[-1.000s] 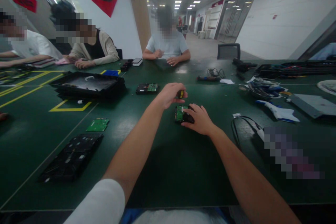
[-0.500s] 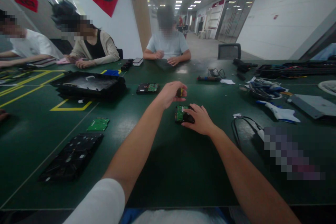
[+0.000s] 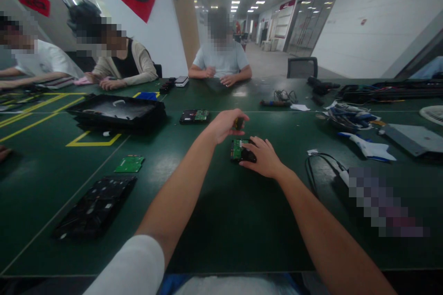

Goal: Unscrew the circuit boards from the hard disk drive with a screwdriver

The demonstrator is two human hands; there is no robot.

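A small hard drive (image 3: 238,150) with a green circuit board on top lies on the dark green table (image 3: 221,221). My right hand (image 3: 263,157) rests flat on its right side and holds it down. My left hand (image 3: 226,124) hovers just above the drive's far edge, fingers closed around a screwdriver handle (image 3: 238,123) that is dark with a bit of yellow. The screwdriver's tip is hidden behind my fingers.
A second hard drive (image 3: 194,116) lies farther back. At left are a black tray (image 3: 116,111), a loose green circuit board (image 3: 129,164) and a black panel (image 3: 95,206). Cables (image 3: 323,161) and tools lie at right. Three people sit along the far and left sides.
My left hand has turned slightly on the screwdriver handle, covering most of its yellow part. My right hand and the drive stay where they were.
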